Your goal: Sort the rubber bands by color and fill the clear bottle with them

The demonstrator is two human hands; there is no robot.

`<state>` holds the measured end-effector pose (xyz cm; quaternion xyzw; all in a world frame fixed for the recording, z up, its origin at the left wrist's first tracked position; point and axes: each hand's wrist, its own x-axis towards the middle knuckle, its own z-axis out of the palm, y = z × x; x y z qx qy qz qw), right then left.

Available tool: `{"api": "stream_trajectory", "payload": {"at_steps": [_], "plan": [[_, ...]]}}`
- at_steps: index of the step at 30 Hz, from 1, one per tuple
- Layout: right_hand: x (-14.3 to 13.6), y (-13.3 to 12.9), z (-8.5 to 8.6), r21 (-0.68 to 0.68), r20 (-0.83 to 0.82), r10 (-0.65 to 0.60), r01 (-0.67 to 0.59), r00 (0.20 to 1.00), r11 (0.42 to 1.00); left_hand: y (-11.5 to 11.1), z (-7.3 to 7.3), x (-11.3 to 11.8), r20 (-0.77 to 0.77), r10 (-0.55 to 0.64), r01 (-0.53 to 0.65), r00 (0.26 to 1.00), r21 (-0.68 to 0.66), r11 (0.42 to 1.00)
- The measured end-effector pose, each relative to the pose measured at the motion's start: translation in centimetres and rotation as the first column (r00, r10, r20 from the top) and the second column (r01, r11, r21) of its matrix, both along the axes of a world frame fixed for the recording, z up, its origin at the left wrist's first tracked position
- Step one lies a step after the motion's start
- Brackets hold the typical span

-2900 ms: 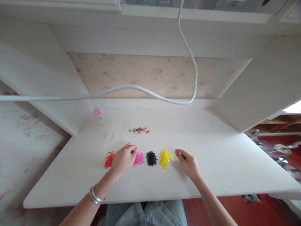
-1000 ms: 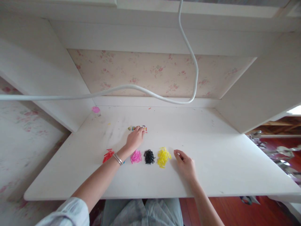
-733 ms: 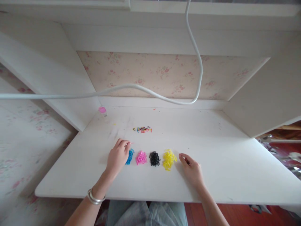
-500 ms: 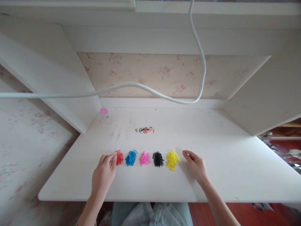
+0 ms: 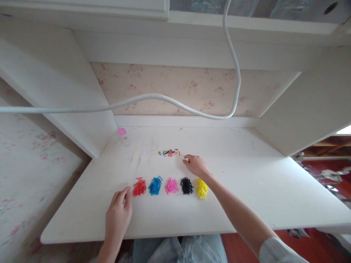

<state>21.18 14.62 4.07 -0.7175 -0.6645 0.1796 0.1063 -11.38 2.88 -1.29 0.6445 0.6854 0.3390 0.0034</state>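
Note:
Five small piles of bands lie in a row on the white desk: red (image 5: 139, 187), blue (image 5: 155, 185), pink (image 5: 172, 186), black (image 5: 187, 186) and yellow (image 5: 202, 188). Further back sits a small mixed-colour pile (image 5: 171, 152). My left hand (image 5: 119, 210) rests just left of the red pile, fingertips slightly apart and nothing visible between them. Over the desk, right of the mixed pile, is my right hand (image 5: 196, 165), its thumb and forefinger a little apart with nothing seen in them. My right forearm passes beside the yellow pile and partly covers it.
A clear container with a pink lid (image 5: 121, 131) stands at the desk's back left. A white cable (image 5: 153, 96) hangs across the view. White side panels and a back wall bound the desk (image 5: 263, 190). A few stray bands lie near the back.
My right hand has moved from beside the yellow pile up and left to the mixed pile. My left hand has drawn back slightly from the red pile. The view has shifted a little.

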Motion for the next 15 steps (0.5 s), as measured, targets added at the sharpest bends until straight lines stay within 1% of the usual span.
{"api": "stream_trajectory", "payload": {"at_steps": [3, 6, 11, 15], "plan": [[-1.2, 2.2, -0.9, -0.004, 0.059, -0.021, 0.022, 0.998, 1.0, -1.1, -0.6, -0.8, 0.032, 0.005, -0.006, 0.999, 0.022, 1.0], [-2.0, 3.2, -1.5, 0.005, 0.104, -0.027, 0.026, 0.994, 1.0, -1.8, -1.0, -1.0, 0.067, -0.011, 0.008, 0.998, 0.048, 0.999], [-2.2, 3.4, -1.8, 0.028, 0.144, -0.018, 0.014, 0.989, 1.0, -1.8, -0.8, -0.3, 0.056, -0.051, 0.05, 0.997, 0.023, 0.998], [-1.3, 3.3, -1.4, 0.034, 0.158, -0.034, 0.029, 0.987, 0.999, -1.8, -0.8, -0.2, 0.05, -0.055, 0.054, 0.997, 0.023, 0.998]]}}
